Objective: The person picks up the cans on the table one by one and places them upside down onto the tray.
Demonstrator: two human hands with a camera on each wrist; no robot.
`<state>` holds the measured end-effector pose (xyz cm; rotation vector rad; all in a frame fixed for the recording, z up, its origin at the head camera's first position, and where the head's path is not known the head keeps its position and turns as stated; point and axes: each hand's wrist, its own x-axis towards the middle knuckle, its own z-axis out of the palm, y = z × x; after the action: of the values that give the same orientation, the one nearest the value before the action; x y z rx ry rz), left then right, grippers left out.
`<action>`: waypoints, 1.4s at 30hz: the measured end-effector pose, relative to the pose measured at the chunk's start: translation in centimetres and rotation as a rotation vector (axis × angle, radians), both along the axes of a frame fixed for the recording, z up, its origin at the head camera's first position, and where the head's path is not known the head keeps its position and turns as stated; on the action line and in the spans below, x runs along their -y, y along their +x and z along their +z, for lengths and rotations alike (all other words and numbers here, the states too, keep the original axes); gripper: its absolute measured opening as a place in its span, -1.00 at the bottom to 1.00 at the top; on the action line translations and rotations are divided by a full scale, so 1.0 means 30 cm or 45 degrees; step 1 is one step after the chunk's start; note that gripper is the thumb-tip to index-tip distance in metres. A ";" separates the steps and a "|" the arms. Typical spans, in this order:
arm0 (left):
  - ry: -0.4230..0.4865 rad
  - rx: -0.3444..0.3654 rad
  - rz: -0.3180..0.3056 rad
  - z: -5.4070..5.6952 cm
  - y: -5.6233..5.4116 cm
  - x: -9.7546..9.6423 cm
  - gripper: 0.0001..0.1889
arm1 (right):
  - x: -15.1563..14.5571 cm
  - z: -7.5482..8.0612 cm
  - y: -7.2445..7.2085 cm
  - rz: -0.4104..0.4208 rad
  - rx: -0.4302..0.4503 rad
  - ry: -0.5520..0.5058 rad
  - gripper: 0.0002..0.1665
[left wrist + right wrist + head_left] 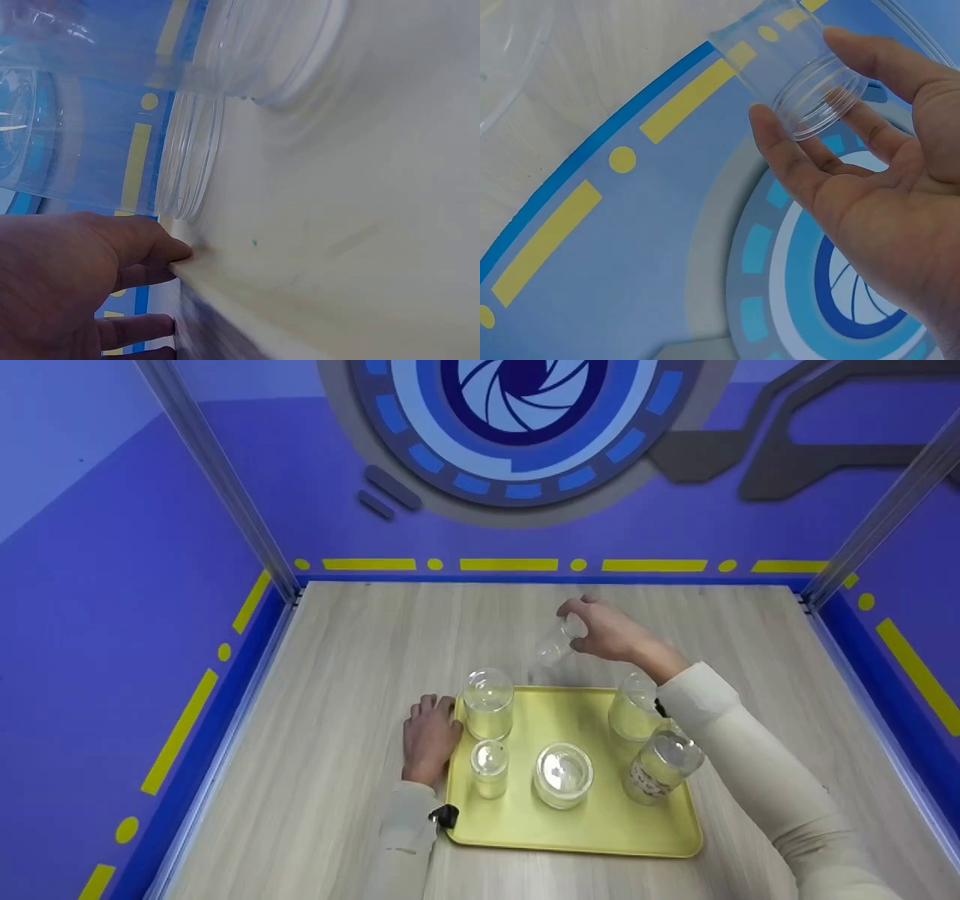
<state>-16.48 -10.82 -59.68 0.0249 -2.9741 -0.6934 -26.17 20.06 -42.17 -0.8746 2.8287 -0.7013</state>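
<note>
Above the table beyond the tray, my right hand holds a small clear jar tilted. In the right wrist view, its fingers and thumb grip the jar round its threaded mouth. My left hand holds the left edge of a yellow tray, thumb on the rim and fingers against the outer side. Beside that hand, a large clear jar and a smaller jar stand mouth down on the tray. A low round jar is in the middle.
At the tray's right are another large clear jar, partly behind the right sleeve, and a jar with a printed pattern. Wooden table surrounds the tray. Blue panels wall off the back and sides.
</note>
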 end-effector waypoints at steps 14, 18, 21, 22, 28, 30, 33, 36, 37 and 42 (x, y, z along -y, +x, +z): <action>-0.002 0.037 0.017 0.000 -0.002 -0.002 -0.59 | 0.004 0.024 0.068 -0.087 0.006 -0.173 -0.44; -0.004 0.021 0.013 -0.003 -0.002 -0.003 -0.61 | 0.000 0.038 0.076 -0.124 0.029 -0.233 -0.43; -0.006 0.010 0.010 -0.004 -0.003 -0.003 -0.61 | -0.003 0.054 0.082 -0.156 0.056 -0.288 -0.41; -0.005 0.009 0.010 -0.004 -0.003 -0.003 -0.61 | -0.005 0.059 0.083 -0.164 0.062 -0.304 -0.40; 0.000 0.012 0.011 0.001 -0.001 -0.004 -0.62 | -0.016 0.084 0.098 -0.189 0.042 -0.371 -0.38; 0.001 0.018 0.013 0.002 0.001 -0.005 -0.61 | -0.023 0.089 0.107 -0.196 0.043 -0.410 -0.38; 0.006 0.034 0.017 0.003 0.002 -0.006 -0.60 | -0.033 0.093 0.121 -0.204 0.061 -0.486 -0.36; 0.012 0.044 0.017 0.003 0.002 -0.005 -0.59 | -0.040 0.094 0.136 -0.208 0.079 -0.554 -0.36; 0.012 0.042 0.017 0.003 0.002 -0.005 -0.59 | -0.041 0.095 0.141 -0.207 0.084 -0.574 -0.35; 0.024 0.024 0.013 0.004 0.002 -0.003 -0.60 | -0.046 0.095 0.168 -0.208 0.114 -0.675 -0.35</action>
<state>-16.42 -10.73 -59.56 0.0484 -2.9829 -0.7245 -21.12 21.45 -39.32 -0.6419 2.6883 -1.5153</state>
